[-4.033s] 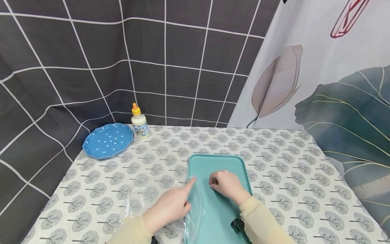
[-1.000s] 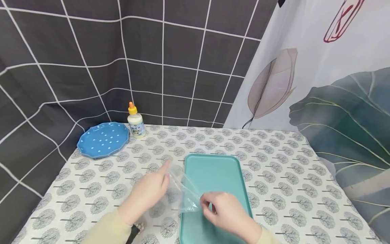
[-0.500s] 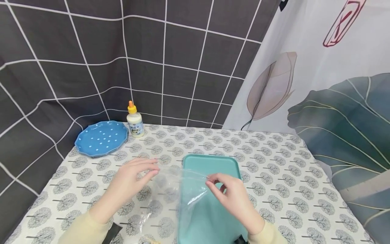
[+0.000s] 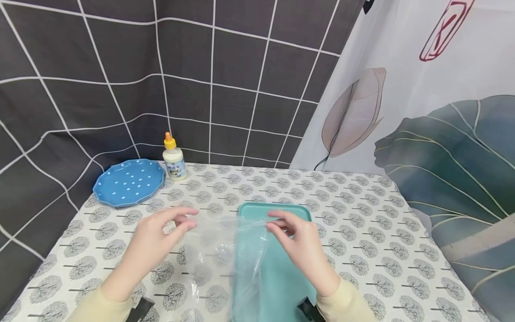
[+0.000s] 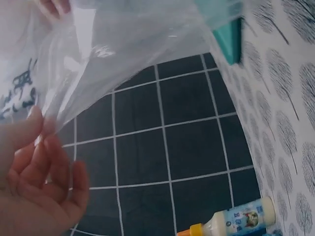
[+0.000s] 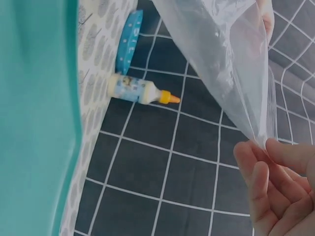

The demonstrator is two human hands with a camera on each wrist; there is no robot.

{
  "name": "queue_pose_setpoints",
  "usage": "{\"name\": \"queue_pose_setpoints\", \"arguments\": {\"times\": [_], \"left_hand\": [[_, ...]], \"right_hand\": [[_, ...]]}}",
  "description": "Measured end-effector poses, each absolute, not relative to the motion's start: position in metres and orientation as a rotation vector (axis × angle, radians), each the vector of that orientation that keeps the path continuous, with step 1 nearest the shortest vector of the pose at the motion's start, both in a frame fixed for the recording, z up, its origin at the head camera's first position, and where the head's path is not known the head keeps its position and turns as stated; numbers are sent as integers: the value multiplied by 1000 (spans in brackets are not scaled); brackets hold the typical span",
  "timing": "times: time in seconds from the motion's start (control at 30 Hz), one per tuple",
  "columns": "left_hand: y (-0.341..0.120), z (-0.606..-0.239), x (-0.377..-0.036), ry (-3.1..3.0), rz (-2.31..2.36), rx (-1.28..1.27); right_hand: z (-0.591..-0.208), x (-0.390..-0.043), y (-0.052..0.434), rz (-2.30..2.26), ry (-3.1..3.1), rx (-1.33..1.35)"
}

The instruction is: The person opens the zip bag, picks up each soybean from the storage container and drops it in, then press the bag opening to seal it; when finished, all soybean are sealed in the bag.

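Head view: the left hand [image 4: 154, 241] and right hand [image 4: 299, 248] each pinch a top corner of a clear plastic bag [image 4: 225, 255], which hangs between their fingertips above the teal tray [image 4: 281, 273]. By the look of it the bag is lifted and stretched but not yet opened wide.

Left wrist view: thumb and fingers [image 5: 44, 167] nip the film's edge.

Right wrist view: fingertips [image 6: 266, 167] clamp the other corner; the glue bottle [image 6: 140, 91] stands well beyond them.

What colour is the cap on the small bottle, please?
Orange, on the bottle; clearest in the head view.
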State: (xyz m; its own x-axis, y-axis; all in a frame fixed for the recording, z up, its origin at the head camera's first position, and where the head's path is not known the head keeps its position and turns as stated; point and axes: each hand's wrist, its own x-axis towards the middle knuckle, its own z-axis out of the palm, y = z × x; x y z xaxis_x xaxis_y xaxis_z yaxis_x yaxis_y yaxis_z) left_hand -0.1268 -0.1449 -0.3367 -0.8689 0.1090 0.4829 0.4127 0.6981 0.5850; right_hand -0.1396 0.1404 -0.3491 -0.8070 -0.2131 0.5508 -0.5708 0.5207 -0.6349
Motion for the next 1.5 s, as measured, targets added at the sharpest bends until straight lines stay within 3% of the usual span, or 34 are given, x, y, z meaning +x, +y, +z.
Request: {"name": "queue_pose_setpoints", "arguments": {"times": [0.47,0.7,1.5], "left_hand": [[-96,-333,-116,-2570,-577,-689],[-75,-339,-116,-2377,-694,-775],[-73,-344,-118,-2016,-854,-973]], "right_hand": [[-346,-131,125,1187,-2256,858],[-344,-125,123,1190,-2282,917],[-340,-119,126,1044,-2084,1017]]}}
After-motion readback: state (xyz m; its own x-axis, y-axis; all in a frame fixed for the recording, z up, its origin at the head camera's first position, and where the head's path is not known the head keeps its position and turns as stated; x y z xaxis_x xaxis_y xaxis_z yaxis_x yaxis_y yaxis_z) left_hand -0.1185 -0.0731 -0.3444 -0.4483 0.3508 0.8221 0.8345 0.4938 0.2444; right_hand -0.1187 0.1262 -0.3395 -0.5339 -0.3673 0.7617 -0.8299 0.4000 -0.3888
